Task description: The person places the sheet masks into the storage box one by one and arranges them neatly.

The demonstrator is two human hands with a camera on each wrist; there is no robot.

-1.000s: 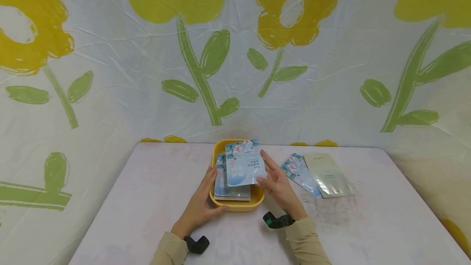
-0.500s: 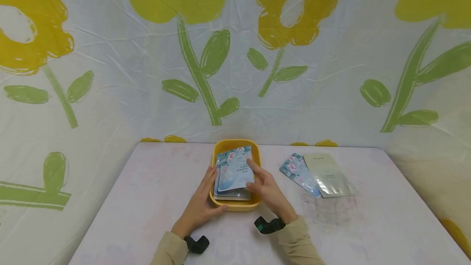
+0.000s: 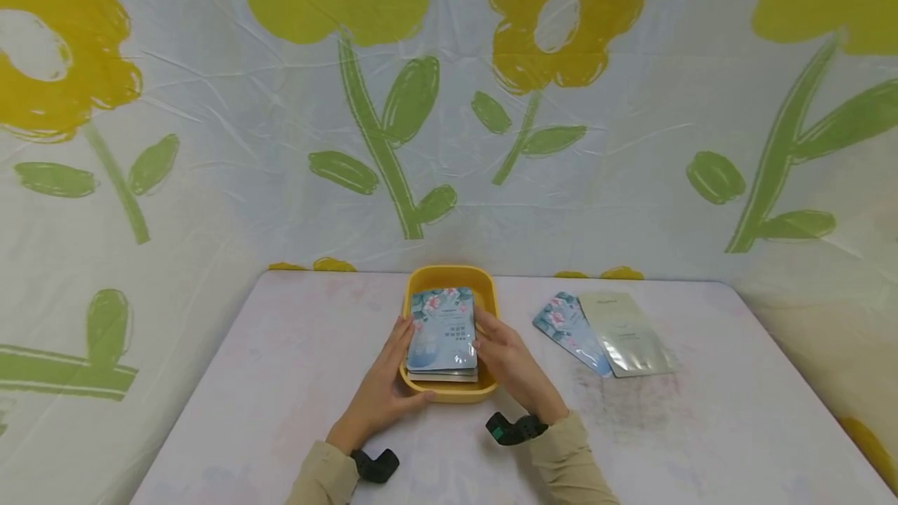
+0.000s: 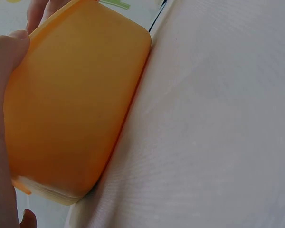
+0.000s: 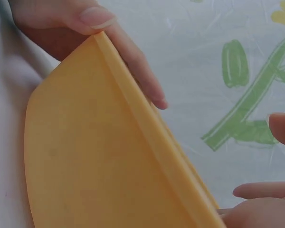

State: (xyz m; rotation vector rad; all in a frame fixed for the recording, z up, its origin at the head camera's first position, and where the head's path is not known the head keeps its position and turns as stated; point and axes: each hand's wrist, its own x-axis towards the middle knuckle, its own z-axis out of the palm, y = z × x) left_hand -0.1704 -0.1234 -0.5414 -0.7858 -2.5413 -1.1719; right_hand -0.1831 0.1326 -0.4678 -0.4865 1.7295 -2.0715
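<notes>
A yellow plastic bin (image 3: pixel 484 287) stands near the back of the table. Inside it, a blue floral sheet-mask sachet (image 3: pixel 442 333) lies face up over other flat packets, whose near edges stick out below. My left hand (image 3: pixel 382 380) grips the bin's near-left corner, thumb at the front rim and fingers along the left rim. In the left wrist view the bin's smooth orange side (image 4: pixel 76 104) fills the left half. At the sachet's right edge is my right hand (image 3: pixel 515 365), its fingertips over the bin. In the right wrist view its thumb and fingers (image 5: pixel 261 190) are spread apart.
Right of the bin, another blue floral sachet (image 3: pixel 571 333) lies partly beside a pale gold-green sachet (image 3: pixel 627 333) on the pale table (image 3: pixel 281 396). A flower-printed cloth (image 3: pixel 463 209) hangs behind the table. Each wrist carries a black camera mount (image 3: pixel 515 429).
My right hand has brought the blue sachet left and down onto the stack in the bin, and the sachet has straightened. The left hand has stayed at the bin's corner.
</notes>
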